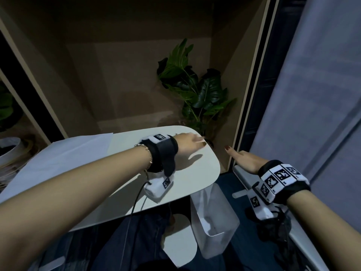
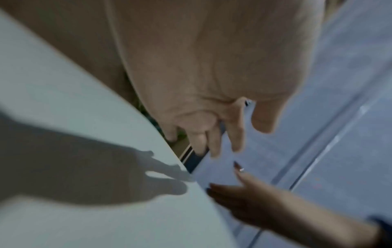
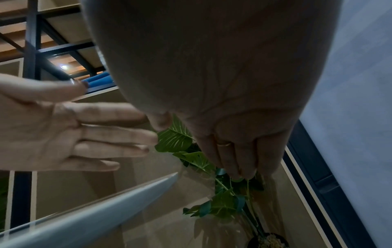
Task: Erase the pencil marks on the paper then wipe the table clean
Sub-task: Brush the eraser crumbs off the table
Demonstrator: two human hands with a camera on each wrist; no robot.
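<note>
A white sheet of paper [image 1: 64, 153] lies on the left part of the white round-cornered table [image 1: 195, 173]; I cannot make out pencil marks on it. My left hand [image 1: 195, 140] hovers over the table's far right corner with straight fingers and holds nothing. The left wrist view shows the left hand [image 2: 214, 139] reaching past the table edge [image 2: 165, 137]. My right hand [image 1: 237, 155] is flat and empty just off the table's right side, below the corner. In the right wrist view, the right hand [image 3: 235, 161] faces the open left palm [image 3: 70, 134].
A translucent white bin [image 1: 214, 222] stands on the floor under the table's right end. A leafy potted plant [image 1: 197, 94] stands behind the corner. A grey panel [image 1: 316, 94] closes off the right side. Shelves [image 1: 23, 106] stand at the left.
</note>
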